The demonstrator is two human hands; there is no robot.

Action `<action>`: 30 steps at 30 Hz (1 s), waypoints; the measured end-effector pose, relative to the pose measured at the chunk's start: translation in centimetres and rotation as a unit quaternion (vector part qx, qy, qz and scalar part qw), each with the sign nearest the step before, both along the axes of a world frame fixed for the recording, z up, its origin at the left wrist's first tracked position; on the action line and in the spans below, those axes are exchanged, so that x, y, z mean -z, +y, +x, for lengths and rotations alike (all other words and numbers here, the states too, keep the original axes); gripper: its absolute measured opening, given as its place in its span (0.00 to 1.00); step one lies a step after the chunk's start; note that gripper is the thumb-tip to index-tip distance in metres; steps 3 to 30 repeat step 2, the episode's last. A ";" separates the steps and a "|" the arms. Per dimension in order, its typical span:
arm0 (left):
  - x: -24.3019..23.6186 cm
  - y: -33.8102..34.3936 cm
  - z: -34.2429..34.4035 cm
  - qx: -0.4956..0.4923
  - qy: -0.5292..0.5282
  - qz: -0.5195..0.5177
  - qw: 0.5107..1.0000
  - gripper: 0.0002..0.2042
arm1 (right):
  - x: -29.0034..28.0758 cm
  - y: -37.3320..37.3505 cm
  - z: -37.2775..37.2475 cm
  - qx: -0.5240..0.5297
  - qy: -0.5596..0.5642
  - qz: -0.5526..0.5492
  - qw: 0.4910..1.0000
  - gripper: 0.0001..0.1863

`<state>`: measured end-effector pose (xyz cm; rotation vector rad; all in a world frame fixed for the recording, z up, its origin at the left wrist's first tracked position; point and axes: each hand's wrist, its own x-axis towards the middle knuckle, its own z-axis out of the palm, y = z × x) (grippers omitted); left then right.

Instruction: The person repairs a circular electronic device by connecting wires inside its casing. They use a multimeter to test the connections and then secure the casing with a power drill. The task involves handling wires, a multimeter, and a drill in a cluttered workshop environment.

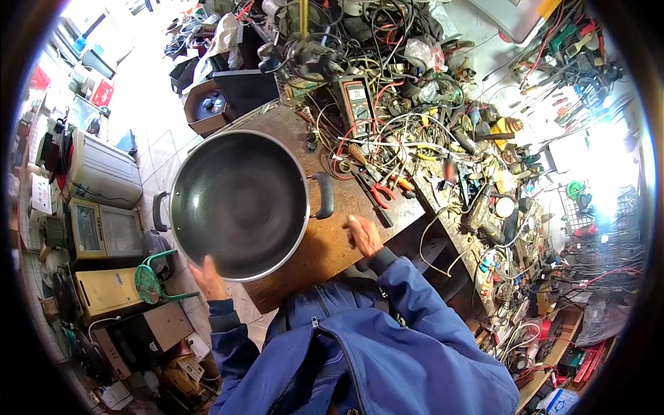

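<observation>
A large, round, dark wok (242, 200) with a pale metal rim and two black side handles rests on the brown workbench (280, 280), its left part jutting past the bench edge. At its near left rim is my left hand (209, 280), with the thumb over the inside and the fingers outside. My right hand (365, 236) is over the bench, to the right of the wok and below its right handle (323, 196). Its fingers are loosely curled with their tips apart, and no object shows in them. Red-handled pliers (382, 194) lie just beyond that hand.
A multimeter (357, 102) stands among tangled wires and hand tools at the bench's far right. Beyond the wok is an open cardboard box (206, 107). A green stool (149, 282) and old appliances, including a beige cabinet (107, 294), stand on the left floor.
</observation>
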<state>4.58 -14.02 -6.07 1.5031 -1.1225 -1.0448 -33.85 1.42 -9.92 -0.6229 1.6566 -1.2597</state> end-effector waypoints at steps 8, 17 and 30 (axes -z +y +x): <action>1.2 -0.5 1.1 0.010 0.006 0.016 1.000 0.35 | 4.5 3.2 -3.3 -0.032 0.091 0.083 0.992 0.25; 1.2 -0.5 1.1 0.010 0.006 0.016 1.000 0.35 | 4.5 3.2 -3.3 -0.032 0.091 0.083 0.992 0.25; 1.2 -0.5 1.1 0.010 0.006 0.016 1.000 0.35 | 4.5 3.2 -3.3 -0.032 0.091 0.083 0.992 0.25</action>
